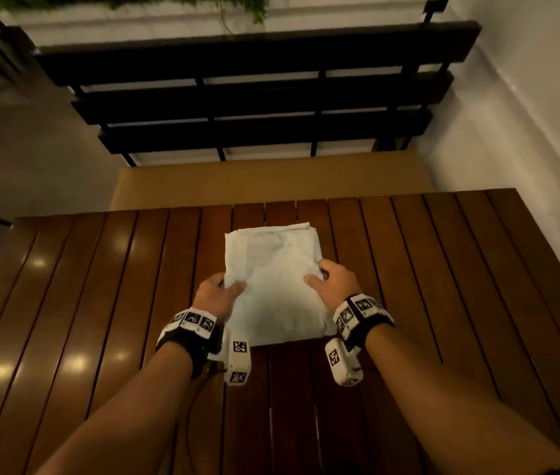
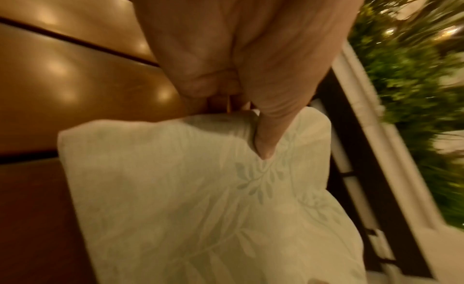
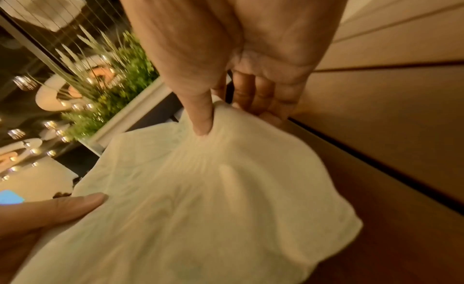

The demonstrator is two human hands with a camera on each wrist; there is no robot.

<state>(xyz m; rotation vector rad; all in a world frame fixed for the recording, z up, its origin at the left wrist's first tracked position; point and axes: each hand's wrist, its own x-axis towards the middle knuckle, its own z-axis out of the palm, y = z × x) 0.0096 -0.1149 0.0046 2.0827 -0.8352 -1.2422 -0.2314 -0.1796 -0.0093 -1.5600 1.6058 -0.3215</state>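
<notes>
A folded pale cloth [image 1: 276, 282] with a faint green leaf pattern lies over the middle of a brown slatted wooden table [image 1: 100, 303]. My left hand [image 1: 218, 293] grips its left edge, thumb on top and fingers underneath. My right hand [image 1: 335, 279] grips the right edge the same way. In the left wrist view the thumb [image 2: 268, 137] presses into the cloth [image 2: 200, 199]. In the right wrist view the thumb [image 3: 200, 117] bunches the cloth [image 3: 213, 199], and the left hand's thumb [image 3: 57, 209] shows at lower left.
Beyond the table's far edge stands a dark slatted bench back [image 1: 254, 97] with a tan seat [image 1: 271, 180]. A white wall [image 1: 528, 114] runs along the right. Green plants [image 2: 414, 90] grow behind the bench. The table top around the cloth is bare wood.
</notes>
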